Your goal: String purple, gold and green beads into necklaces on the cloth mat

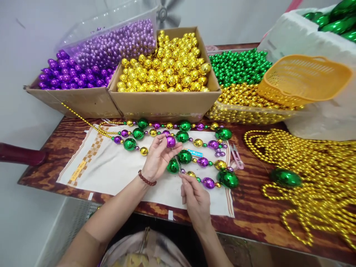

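Note:
My left hand (158,158), with a brown bead bracelet at the wrist, pinches a shiny purple bead (170,141) over the white cloth. In the fingertips of my right hand (195,198) is a thin needle-like rod (177,162), slanting up to the purple bead. Whether its tip is inside the bead, I cannot tell. Under and beside my hands lie bead strands with large green beads (184,156), purple beads (208,183) and gold beads (220,165). A thin gold bead chain (80,118) runs off to the left.
Behind the cloth (111,174) stand a cardboard box of gold beads (164,100), a box of purple beads (80,102) and tubs of small beads. Small snips (236,157) lie right of the cloth. Gold bead chains (314,178) heap at the right, near a yellow basket (306,79).

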